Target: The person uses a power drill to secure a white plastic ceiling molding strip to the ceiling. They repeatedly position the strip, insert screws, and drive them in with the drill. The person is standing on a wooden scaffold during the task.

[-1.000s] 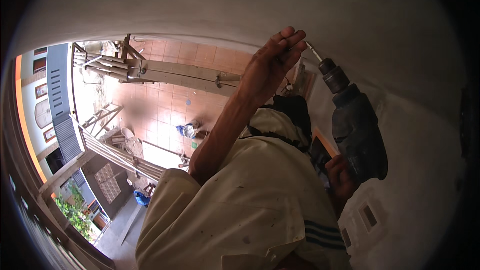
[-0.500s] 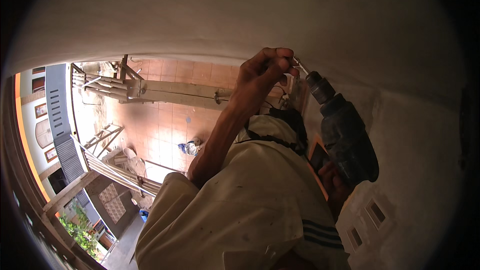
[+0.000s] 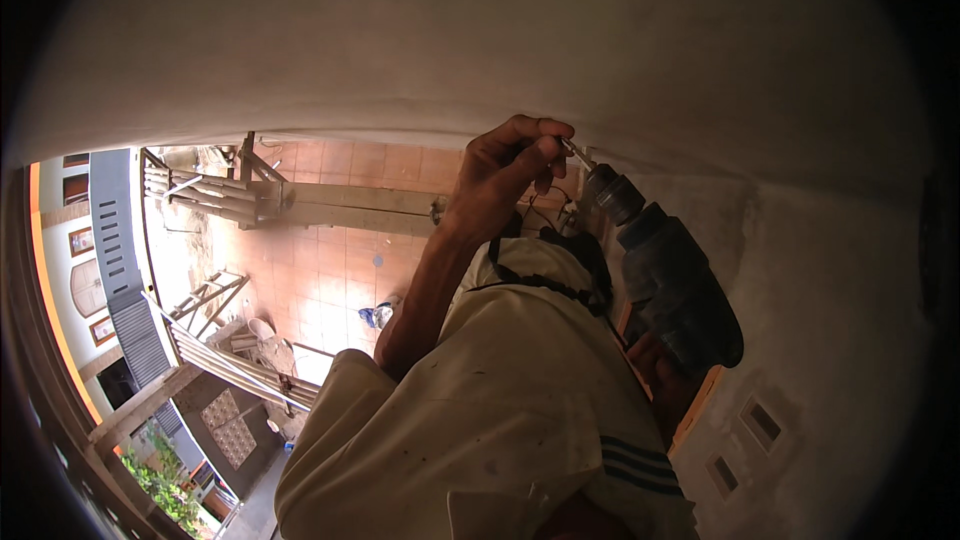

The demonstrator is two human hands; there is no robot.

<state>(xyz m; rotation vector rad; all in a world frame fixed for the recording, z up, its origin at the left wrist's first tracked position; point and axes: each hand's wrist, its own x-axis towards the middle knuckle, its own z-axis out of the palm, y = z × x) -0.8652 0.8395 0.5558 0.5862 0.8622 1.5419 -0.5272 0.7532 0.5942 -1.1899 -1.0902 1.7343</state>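
Observation:
A dark power drill (image 3: pixel 680 290) points up and to the left, close to the pale plastered surface. My right hand (image 3: pixel 663 370) is wrapped round its grip, with most of the fingers hidden behind the body. A thin light metal bit (image 3: pixel 578 154) sticks out of the black chuck (image 3: pixel 615 195). My left hand (image 3: pixel 510 165) pinches the bit's far end between thumb and forefinger, the other fingers curled. Whether a small screw sits at that tip is too small to tell.
The plastered surface (image 3: pixel 480 40) spans the top, and a wall with two small rectangular openings (image 3: pixel 762 422) stands at right. Far below lies a tiled floor (image 3: pixel 335 260). A long wooden plank (image 3: pixel 350 208) and bamboo poles (image 3: pixel 235 365) cross at left. A bucket (image 3: pixel 262 328) stands lower down.
The drill and both hands have shifted slightly left and down in the picture. The background has slid down a little as well. The pinch on the bit stays the same.

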